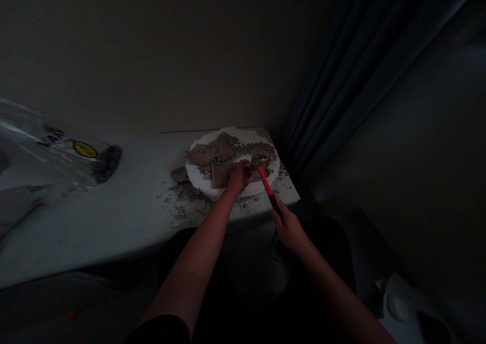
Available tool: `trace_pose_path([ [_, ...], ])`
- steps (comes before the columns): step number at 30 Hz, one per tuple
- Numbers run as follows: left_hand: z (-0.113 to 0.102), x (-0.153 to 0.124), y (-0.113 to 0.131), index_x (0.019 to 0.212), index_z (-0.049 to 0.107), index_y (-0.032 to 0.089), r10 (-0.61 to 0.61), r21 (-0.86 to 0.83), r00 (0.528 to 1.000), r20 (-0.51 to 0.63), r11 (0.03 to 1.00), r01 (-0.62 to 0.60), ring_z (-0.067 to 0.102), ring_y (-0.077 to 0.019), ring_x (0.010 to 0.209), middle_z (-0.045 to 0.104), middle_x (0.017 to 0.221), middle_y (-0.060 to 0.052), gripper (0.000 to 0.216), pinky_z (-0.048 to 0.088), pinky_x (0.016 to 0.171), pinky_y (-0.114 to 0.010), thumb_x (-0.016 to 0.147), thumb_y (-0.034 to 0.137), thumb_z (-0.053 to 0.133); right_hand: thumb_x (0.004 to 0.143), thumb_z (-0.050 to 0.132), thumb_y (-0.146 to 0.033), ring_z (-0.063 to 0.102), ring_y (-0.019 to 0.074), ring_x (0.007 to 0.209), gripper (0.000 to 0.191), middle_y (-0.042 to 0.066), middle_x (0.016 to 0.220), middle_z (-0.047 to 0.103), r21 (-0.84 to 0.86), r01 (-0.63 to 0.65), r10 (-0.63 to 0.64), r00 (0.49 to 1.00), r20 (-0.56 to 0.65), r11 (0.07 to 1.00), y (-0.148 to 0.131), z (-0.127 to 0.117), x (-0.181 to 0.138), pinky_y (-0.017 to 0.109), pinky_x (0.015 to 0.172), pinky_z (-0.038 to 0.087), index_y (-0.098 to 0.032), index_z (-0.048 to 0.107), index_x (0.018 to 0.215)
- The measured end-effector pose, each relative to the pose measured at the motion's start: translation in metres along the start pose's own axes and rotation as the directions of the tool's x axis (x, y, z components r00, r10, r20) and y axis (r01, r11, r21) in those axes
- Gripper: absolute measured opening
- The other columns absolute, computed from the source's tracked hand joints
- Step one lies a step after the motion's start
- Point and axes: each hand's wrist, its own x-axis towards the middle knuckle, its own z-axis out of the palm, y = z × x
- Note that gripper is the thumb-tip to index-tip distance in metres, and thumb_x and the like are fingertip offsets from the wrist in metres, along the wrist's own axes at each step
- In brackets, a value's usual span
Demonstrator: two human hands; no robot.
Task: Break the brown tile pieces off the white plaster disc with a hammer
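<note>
A round white foam disc (205, 184) lies at the right end of a white table (114, 217). Brown broken slabs (208, 153) and grey rubble cover much of it. My left hand (240, 177) is closed on one brown slab piece (221, 174) near the disc's middle. My right hand (289, 227) grips the black end of a red-handled hammer (266, 181). The hammer's head rests just right of my left hand's fingers, over the rubble.
Grey crumbs (182, 202) are scattered on the table left of the disc. Clear plastic wrap (41, 152) with a yellow label lies at the table's far left. A dark curtain (349, 81) hangs to the right. A white object (398, 306) sits low at the right.
</note>
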Motion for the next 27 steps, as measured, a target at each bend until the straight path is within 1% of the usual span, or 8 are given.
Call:
trace_pose_path([
  [6,-0.0023,-0.0006,0.0027,0.112,0.049,0.02,-0.017,-0.032,1.0,0.001,0.999,0.017,0.062,-0.0134,0.069,0.063,0.076,0.003,0.043,0.047,0.068,-0.026,0.073,0.018,0.069,0.097,0.043,-0.031,0.047,0.023,0.135,0.059,0.011,0.146,0.052,0.013,0.05,-0.049,0.998,-0.042,0.999,0.0008,-0.0014,0.0008,0.04,0.11,0.04,-0.019,0.031,0.154],
  [9,-0.0018,-0.001,0.0019,0.114,0.048,0.021,-0.02,-0.028,1.0,-0.02,0.999,0.02,0.063,-0.0141,0.071,0.064,0.077,0.003,0.048,0.048,0.068,-0.027,0.072,0.019,0.071,0.098,0.042,-0.031,0.049,0.0236,0.134,0.057,0.012,0.144,0.053,0.018,0.025,-0.024,1.0,-0.008,1.0,0.0035,0.0012,0.0005,0.04,0.11,0.04,-0.017,0.035,0.153],
  [13,-0.0013,-0.0005,0.0002,0.112,0.048,0.02,-0.018,-0.016,1.0,-0.008,1.0,0.018,0.062,-0.0133,0.066,0.063,0.073,0.004,0.044,0.047,0.066,-0.027,0.072,0.016,0.069,0.098,0.043,-0.032,0.053,0.0246,0.13,0.059,0.012,0.141,0.056,0.018,0.027,-0.027,0.999,-0.025,0.999,0.005,0.0023,0.001,0.041,0.108,0.042,-0.02,0.03,0.155],
  [15,-0.0017,-0.0005,-0.0001,0.112,0.048,0.02,-0.016,-0.018,1.0,-0.002,1.0,0.016,0.061,-0.0132,0.066,0.062,0.074,0.004,0.044,0.047,0.065,-0.026,0.073,0.016,0.068,0.097,0.044,-0.032,0.054,0.0258,0.129,0.059,0.013,0.14,0.057,0.008,0.02,-0.02,0.999,-0.027,1.0,0.0057,0.003,0.0008,0.042,0.107,0.043,-0.019,0.033,0.154],
  [18,-0.0026,-0.0008,0.0001,0.113,0.047,0.02,-0.012,-0.018,1.0,-0.006,1.0,0.012,0.061,-0.0128,0.067,0.062,0.075,0.004,0.047,0.046,0.065,-0.025,0.072,0.016,0.069,0.097,0.043,-0.033,0.05,0.0251,0.132,0.058,0.011,0.142,0.055,0.008,0.017,-0.017,0.999,-0.03,1.0,0.007,0.0034,-0.0007,0.042,0.109,0.041,-0.019,0.035,0.153],
  [21,-0.0029,-0.001,0.0005,0.11,0.048,0.02,-0.005,-0.006,1.0,0.001,1.0,0.005,0.06,-0.0119,0.066,0.061,0.073,0.004,0.043,0.046,0.067,-0.025,0.073,0.016,0.068,0.098,0.043,-0.033,0.049,0.0239,0.134,0.06,0.009,0.144,0.053,0.018,0.027,-0.025,0.998,-0.056,0.999,0.0075,0.0021,-0.002,0.041,0.11,0.04,-0.021,0.03,0.155],
  [25,-0.0021,-0.001,0.0006,0.112,0.047,0.021,-0.022,-0.019,1.0,-0.006,1.0,0.022,0.061,-0.0118,0.068,0.061,0.075,0.005,0.046,0.046,0.065,-0.024,0.072,0.016,0.069,0.096,0.045,-0.033,0.056,0.0262,0.127,0.059,0.012,0.137,0.06,0.002,-0.004,0.004,1.0,-0.029,1.0,0.0064,-0.0008,-0.0021,0.041,0.106,0.044,-0.019,0.035,0.153],
  [27,-0.0016,-0.0009,0.0004,0.112,0.046,0.021,-0.008,-0.026,1.0,-0.011,1.0,0.008,0.06,-0.0114,0.067,0.061,0.074,0.006,0.046,0.045,0.065,-0.024,0.072,0.016,0.068,0.097,0.045,-0.034,0.056,0.0255,0.127,0.059,0.011,0.138,0.06,0.007,0.002,-0.001,0.999,-0.048,1.0,0.0055,-0.0016,-0.0018,0.039,0.105,0.045,-0.02,0.034,0.153],
])
